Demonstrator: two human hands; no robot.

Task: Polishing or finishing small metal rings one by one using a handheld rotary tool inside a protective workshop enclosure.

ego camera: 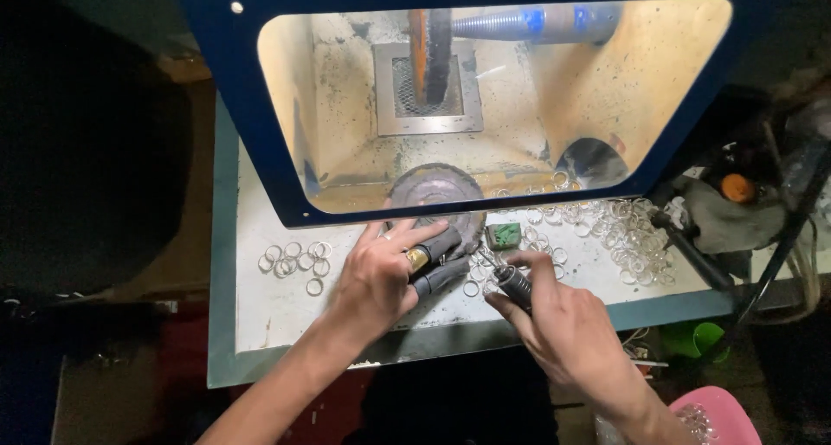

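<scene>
White bench [277, 311] w/ rings [294, 261]; left hand [381, 276] grips ring, right hand [563, 324] grips rotary tool [512, 282]

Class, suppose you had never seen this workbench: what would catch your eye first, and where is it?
First the lit yellow opening of the blue hood at the top, with a dark wheel standing on edge inside. Below it, the left hand, with dark covers on two fingers, meets the right hand, which grips a slim black tool. Pale metal rings lie scattered on the white table.

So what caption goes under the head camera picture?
Left hand with covered fingers and right hand gripping a small rotary tool among metal rings below a polishing wheel.
</scene>
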